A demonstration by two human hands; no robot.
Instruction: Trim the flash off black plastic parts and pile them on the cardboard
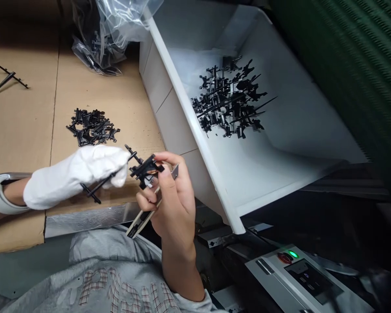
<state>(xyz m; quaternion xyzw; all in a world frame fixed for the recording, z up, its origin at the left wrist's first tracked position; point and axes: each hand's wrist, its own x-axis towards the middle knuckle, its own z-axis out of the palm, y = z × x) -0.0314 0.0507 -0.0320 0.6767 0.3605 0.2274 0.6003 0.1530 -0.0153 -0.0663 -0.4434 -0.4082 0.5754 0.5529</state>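
White plastic bin point(185, 102) tilted beside a cardboard-covered counter point(22, 126), tangled black plastic parts point(230, 98) inside it, clear plastic bag point(99, 48) of more on the counter, loose pile point(93, 127) nearby, gloved left hand point(74, 176) in a narrow grip on a black molded runner point(143, 169), bare right hand point(174, 195) closed around a flat metal-tipped tool point(141, 217)

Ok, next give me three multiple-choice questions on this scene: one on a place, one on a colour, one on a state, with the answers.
1. Where does the larger heap of black plastic parts lie? A) on the control panel B) in the white bin C) on the floor
2. What colour is the glove on the left hand? A) white B) green C) black
3. What is the right hand doing? A) pressing a button B) lying flat C) holding a black plastic part

Answers: B, it sits on the bin's sloped floor; A, the cloth shows white; C, its fingers close on the part.
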